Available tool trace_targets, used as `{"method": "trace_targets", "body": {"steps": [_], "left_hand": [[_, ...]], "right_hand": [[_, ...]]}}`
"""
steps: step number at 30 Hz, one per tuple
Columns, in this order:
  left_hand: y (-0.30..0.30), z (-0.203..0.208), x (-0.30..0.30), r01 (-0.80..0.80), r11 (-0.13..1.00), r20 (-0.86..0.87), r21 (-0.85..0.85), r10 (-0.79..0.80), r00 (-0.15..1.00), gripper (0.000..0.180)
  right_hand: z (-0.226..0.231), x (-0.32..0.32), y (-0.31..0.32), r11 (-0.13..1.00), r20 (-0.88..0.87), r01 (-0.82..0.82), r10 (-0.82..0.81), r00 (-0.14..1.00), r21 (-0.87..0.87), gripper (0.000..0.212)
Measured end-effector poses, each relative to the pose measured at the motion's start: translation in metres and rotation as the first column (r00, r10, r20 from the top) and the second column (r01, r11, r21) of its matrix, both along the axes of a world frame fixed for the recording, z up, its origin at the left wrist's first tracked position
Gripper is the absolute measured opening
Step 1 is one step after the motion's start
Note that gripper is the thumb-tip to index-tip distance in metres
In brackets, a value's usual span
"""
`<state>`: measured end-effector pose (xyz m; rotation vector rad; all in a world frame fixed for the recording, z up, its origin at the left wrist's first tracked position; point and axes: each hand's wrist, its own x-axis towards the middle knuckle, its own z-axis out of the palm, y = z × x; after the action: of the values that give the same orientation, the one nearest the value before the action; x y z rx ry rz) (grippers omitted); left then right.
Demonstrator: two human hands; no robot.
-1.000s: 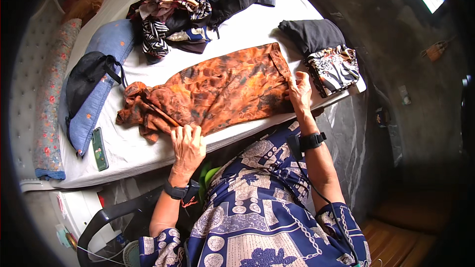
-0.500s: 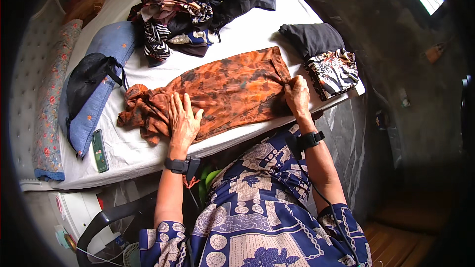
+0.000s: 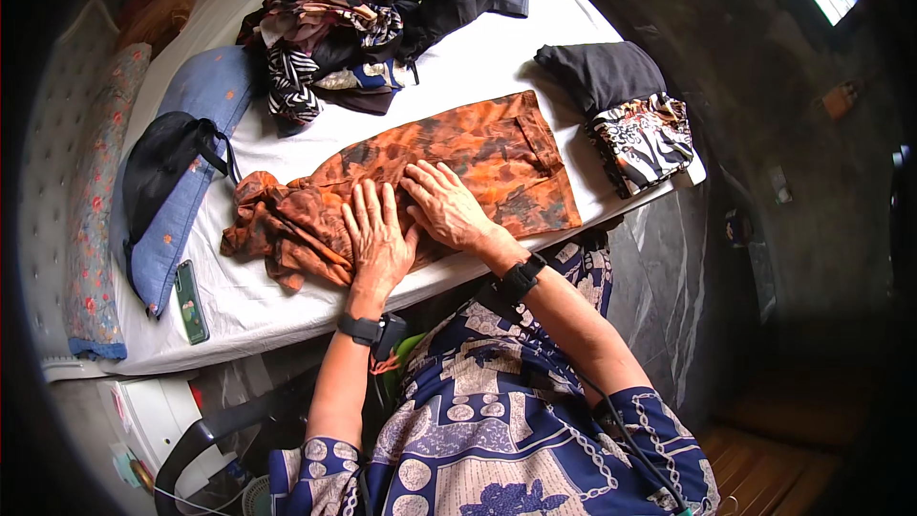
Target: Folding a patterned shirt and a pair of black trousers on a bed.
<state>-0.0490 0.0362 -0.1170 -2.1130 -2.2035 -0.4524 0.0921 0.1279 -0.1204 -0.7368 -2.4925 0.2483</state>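
Observation:
An orange-brown garment with dark blotches (image 3: 506, 153) lies on the white-sheeted bed (image 3: 277, 315) in front of me. Its right part is spread flat, with a seamed edge at the far right end, while its left end is bunched into folds. My left hand (image 3: 380, 244) rests on the cloth beside the bunched part, fingers stretched out. Close by on its right, my right hand (image 3: 447, 207) lies flat on the garment's middle, fingers extended. Neither hand grips the fabric.
A heap of mixed clothes (image 3: 353, 29) sits at the back. Folded dark and patterned clothes (image 3: 640, 139) lie at the right edge. On the left are a blue pillow (image 3: 181, 201), a black bag-like item (image 3: 162, 167), a green phone (image 3: 192, 301) and a floral bolster (image 3: 95, 220).
My right hand has let go of the garment's right end and moved left to its middle, opening out flat. My left hand has shifted slightly right.

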Motion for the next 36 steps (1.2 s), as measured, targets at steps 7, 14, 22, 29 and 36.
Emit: {"method": "trace_targets", "body": {"steps": [7, 14, 22, 29, 36], "left_hand": [[-0.011, 0.0, -0.01, -0.028, 0.999, 0.013, 0.029, 0.028, 1.0, 0.078], [-0.009, 0.003, -0.004, -0.04, 0.999, 0.004, 0.007, 0.04, 0.999, 0.078], [-0.052, 0.013, -0.034, -0.351, 0.707, 0.321, 0.614, 0.182, 0.929, 0.018], [-0.104, 0.003, -0.085, -0.774, 0.612, 0.171, 0.163, 0.755, 0.633, 0.035], [-0.102, 0.019, -0.075, -0.721, 0.673, 0.511, 0.165, 0.567, 0.646, 0.019]], "right_hand": [[0.02, 0.033, 0.018, 0.997, 0.106, 0.078, -0.075, 0.992, -0.028, 0.063], [0.008, 0.096, 0.064, 0.916, 0.281, 0.379, -0.401, 0.872, 0.131, 0.075], [0.014, 0.069, 0.024, 0.94, -0.006, 0.309, -0.311, 0.95, 0.143, 0.053], [0.004, 0.036, -0.013, 0.979, -0.069, 0.197, -0.193, 0.979, 0.052, 0.03], [0.004, 0.041, -0.009, 0.988, -0.131, 0.153, -0.149, 0.98, 0.016, 0.031]]}}
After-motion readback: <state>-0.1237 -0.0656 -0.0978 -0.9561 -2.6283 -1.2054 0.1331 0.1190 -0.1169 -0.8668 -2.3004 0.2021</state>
